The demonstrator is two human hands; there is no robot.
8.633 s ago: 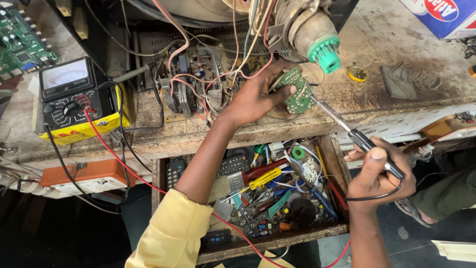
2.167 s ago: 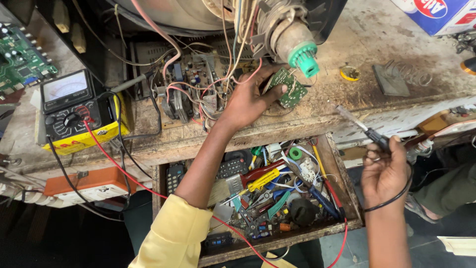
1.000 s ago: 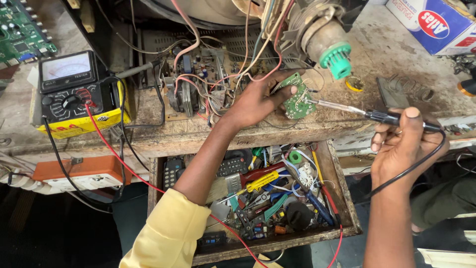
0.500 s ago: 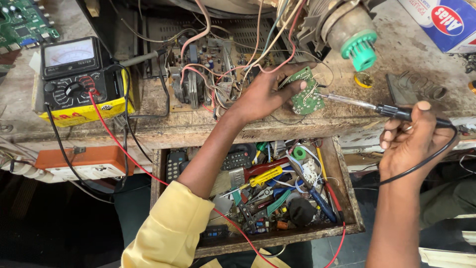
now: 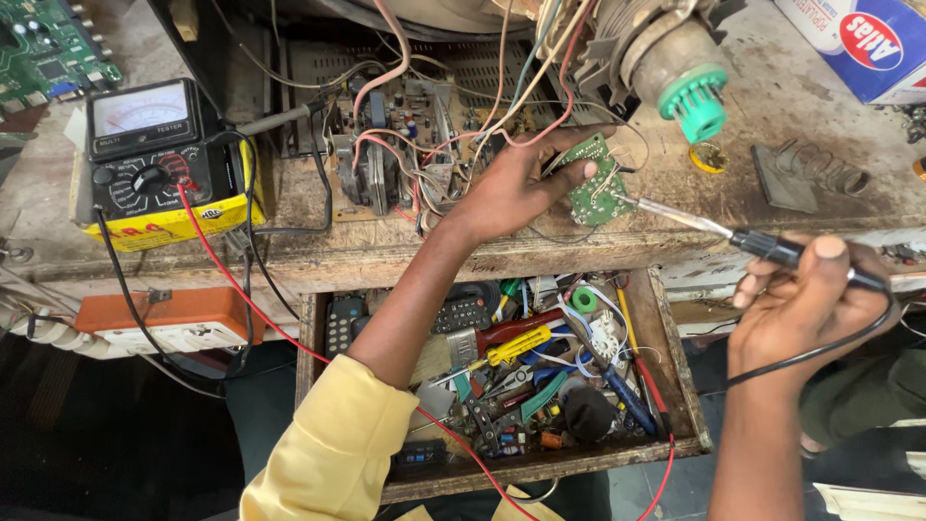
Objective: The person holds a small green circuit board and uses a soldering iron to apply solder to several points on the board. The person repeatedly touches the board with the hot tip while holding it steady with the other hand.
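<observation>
Just now the left hand (image 5: 516,188) pinches the small green board (image 5: 595,181) at the bench edge (image 5: 386,256). The right hand (image 5: 805,309), closed on the soldering iron (image 5: 762,243), sits to the board's right; the iron's long axis runs leftward, tip touching the board.

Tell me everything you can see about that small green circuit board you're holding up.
The small green circuit board is roughly round, with pale solder spots and traces facing the camera. It sits tilted over the workbench edge, pinched by the left hand, thumb on its face. Thin wires run from it toward the tube neck. The soldering iron, held by the right hand, touches its right edge.
</observation>
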